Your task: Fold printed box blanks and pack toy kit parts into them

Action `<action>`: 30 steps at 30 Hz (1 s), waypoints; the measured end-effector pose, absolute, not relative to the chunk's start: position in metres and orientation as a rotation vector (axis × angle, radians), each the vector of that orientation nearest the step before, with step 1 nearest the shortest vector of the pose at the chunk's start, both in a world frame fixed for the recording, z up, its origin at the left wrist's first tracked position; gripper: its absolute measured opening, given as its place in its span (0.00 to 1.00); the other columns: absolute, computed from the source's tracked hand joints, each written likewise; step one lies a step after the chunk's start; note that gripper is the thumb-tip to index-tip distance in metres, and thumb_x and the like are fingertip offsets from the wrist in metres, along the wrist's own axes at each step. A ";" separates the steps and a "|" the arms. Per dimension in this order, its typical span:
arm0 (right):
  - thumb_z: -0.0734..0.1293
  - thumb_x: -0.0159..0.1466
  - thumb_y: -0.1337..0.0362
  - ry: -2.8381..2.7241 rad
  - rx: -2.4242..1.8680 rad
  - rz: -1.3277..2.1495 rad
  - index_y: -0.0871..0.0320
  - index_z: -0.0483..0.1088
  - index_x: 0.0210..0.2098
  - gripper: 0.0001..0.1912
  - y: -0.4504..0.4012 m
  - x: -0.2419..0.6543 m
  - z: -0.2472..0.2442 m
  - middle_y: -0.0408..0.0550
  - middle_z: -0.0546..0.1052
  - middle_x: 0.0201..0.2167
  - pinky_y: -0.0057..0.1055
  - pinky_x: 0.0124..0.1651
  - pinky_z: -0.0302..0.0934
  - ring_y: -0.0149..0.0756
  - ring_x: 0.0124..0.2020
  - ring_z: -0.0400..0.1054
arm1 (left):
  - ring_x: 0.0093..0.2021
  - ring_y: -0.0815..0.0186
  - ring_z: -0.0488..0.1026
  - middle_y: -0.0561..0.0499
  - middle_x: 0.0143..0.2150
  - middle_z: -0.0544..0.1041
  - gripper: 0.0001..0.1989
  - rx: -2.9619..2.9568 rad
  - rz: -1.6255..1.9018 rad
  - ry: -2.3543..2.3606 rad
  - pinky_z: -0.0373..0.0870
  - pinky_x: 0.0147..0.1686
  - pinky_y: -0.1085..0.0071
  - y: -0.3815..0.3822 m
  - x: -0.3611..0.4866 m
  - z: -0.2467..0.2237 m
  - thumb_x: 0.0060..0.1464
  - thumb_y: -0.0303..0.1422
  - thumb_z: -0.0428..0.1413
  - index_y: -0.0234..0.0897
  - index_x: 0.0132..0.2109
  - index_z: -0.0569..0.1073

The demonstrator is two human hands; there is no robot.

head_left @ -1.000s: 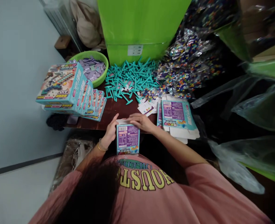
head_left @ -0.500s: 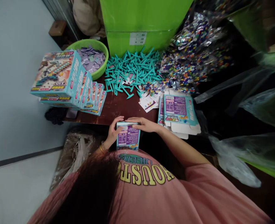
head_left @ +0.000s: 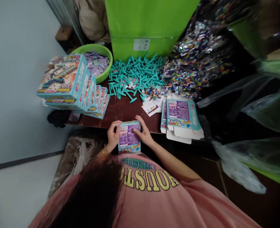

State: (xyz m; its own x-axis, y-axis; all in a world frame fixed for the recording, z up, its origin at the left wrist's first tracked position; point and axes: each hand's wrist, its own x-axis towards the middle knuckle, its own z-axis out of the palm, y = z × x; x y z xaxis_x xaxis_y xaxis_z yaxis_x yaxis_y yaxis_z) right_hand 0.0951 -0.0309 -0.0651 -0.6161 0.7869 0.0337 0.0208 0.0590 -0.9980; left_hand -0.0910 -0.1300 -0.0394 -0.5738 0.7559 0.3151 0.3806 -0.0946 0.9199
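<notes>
A small blue and purple cardboard box (head_left: 130,139) is held in front of my chest, its printed purple panel facing up towards me. My left hand (head_left: 112,136) grips its left side, the thumb lying on the printed face. On the other side my right hand (head_left: 144,133) is closed round the upper right edge, with its thumb pressed on the purple panel. The far end of the box looks closed. Part of each hand's fingers is hidden behind it.
Stacked printed boxes (head_left: 61,79) stand at the table's left. Behind are a green basket (head_left: 106,71) of purple pieces, a heap of turquoise hammers (head_left: 135,74) and a green carton (head_left: 149,22). Bead bags (head_left: 192,66) and flattened boxes (head_left: 180,114) lie right. The table edge (head_left: 99,124) is just ahead.
My right hand has moved from lying across the box's top end to gripping its right side. The box's printed face now shows more fully.
</notes>
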 end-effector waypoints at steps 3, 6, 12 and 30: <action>0.70 0.65 0.42 -1.806 -0.765 1.724 0.53 0.62 0.71 0.41 -0.028 0.096 -0.036 0.56 0.71 0.67 0.48 0.67 0.64 0.51 0.66 0.67 | 0.55 0.60 0.78 0.46 0.51 0.79 0.10 1.125 2.051 1.949 0.72 0.61 0.59 -0.105 -0.114 -0.002 0.69 0.40 0.54 0.40 0.49 0.74; 0.70 0.68 0.53 -2.069 -0.805 1.356 0.52 0.68 0.67 0.29 -0.013 0.104 -0.002 0.54 0.76 0.62 0.49 0.66 0.64 0.52 0.62 0.70 | 0.60 0.58 0.75 0.43 0.59 0.77 0.15 1.145 2.166 1.905 0.71 0.62 0.59 -0.088 -0.132 0.025 0.70 0.42 0.52 0.39 0.56 0.72; 0.68 0.68 0.69 -2.594 -0.841 0.601 0.49 0.69 0.67 0.29 -0.011 0.107 -0.012 0.57 0.67 0.71 0.62 0.72 0.49 0.59 0.74 0.54 | 0.60 0.58 0.75 0.40 0.61 0.76 0.21 1.250 1.864 2.021 0.71 0.62 0.59 -0.086 -0.138 0.005 0.72 0.45 0.47 0.39 0.61 0.72; 0.68 0.66 0.49 -1.854 -1.291 1.619 0.57 0.74 0.51 0.22 -0.017 0.126 -0.060 0.46 0.82 0.33 0.33 0.33 0.69 0.40 0.31 0.76 | 0.79 0.38 0.48 0.39 0.76 0.60 0.43 2.217 0.430 2.039 0.33 0.77 0.39 -0.163 -0.150 -0.087 0.56 0.61 0.59 0.42 0.71 0.68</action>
